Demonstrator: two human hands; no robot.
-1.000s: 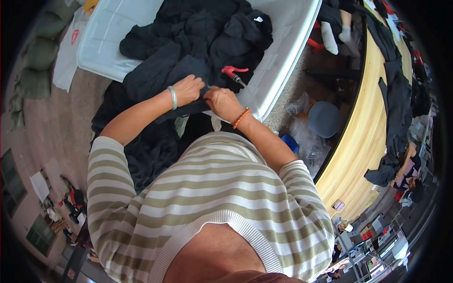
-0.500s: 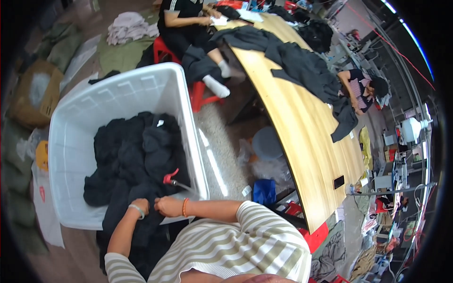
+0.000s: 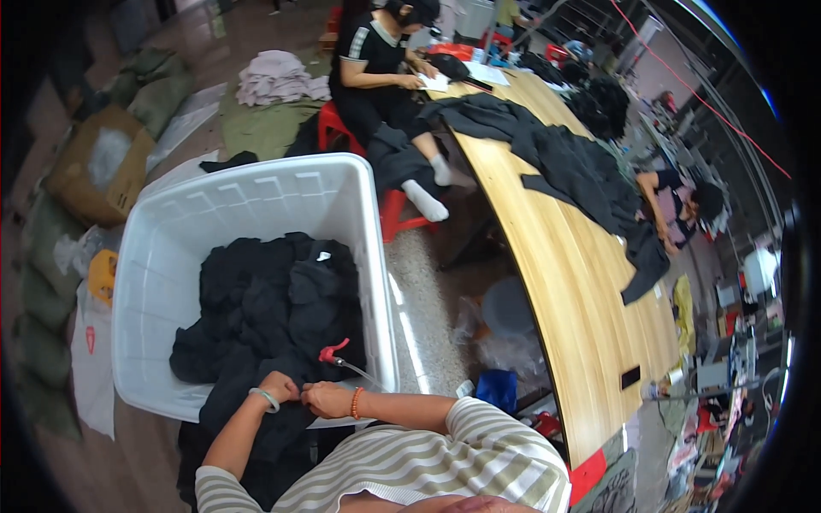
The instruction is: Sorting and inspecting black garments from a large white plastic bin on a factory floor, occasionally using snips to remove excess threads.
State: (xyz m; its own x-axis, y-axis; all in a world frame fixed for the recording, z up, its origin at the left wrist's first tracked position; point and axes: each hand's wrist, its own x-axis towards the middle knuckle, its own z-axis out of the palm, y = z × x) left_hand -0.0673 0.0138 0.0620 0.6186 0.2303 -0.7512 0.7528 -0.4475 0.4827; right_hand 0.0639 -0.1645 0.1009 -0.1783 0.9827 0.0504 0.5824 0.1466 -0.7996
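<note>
Black garments (image 3: 248,282) lie heaped in a large white plastic bin (image 3: 128,325) in front of me. One black garment (image 3: 224,398) drapes over the bin's near rim and down toward my lap. My left hand (image 3: 278,387), with a pale bangle at the wrist, is closed on that garment. Almost touching it, my right hand (image 3: 327,399), with an orange beaded bracelet, pinches at the same spot. What lies between its fingertips is too small to make out. A red-handled tool (image 3: 335,350) with a thin metal stem sits just beyond my right hand, inside the bin's near right corner.
Right of the bin stands a long wooden table (image 3: 564,282) with dark garments (image 3: 564,162) and a phone (image 3: 630,376) on it. A person (image 3: 376,77) sits on a red stool (image 3: 398,218) beyond the bin; another person leans at the table's far side. A cardboard box (image 3: 103,162) stands left.
The whole view has shifted, so the bin and table appear lower and further right. Both hands stay close together at the bin's near rim, fingers only slightly moved.
</note>
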